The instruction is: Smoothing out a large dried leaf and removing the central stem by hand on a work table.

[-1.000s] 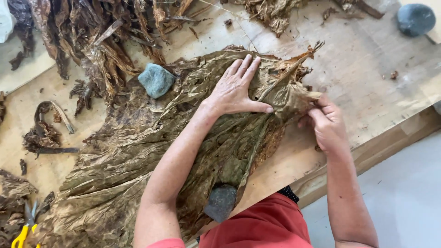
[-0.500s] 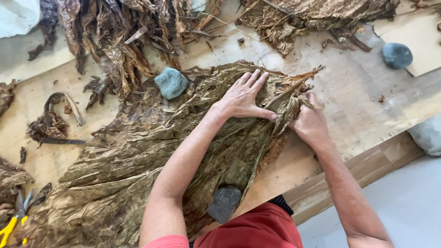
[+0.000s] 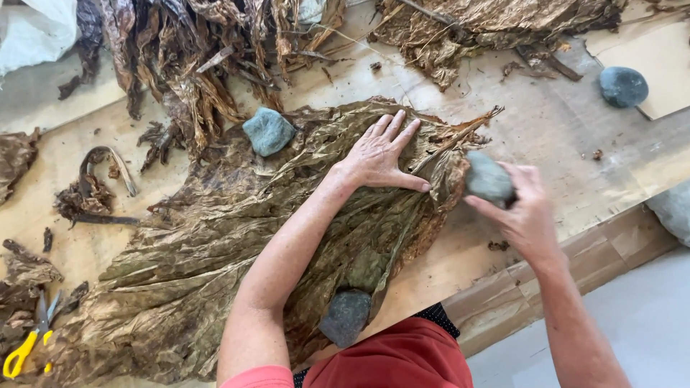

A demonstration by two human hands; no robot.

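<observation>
Pressing flat on the dry leaf pile (image 3: pixel 237 237), the left hand (image 3: pixel 377 154) stays open while the right hand (image 3: pixel 525 208) grips a grey stone (image 3: pixel 489 178) that could crack the leaves if dropped

Grey rounded stone (image 3: pixel 487 177) held at edge of flattened dried brown leaves (image 3: pixel 215 237)

Two stones (image 3: pixel 268 131) on leaf pile (image 3: pixel 180 266), scissors (image 3: pixel 29 341) left
</observation>
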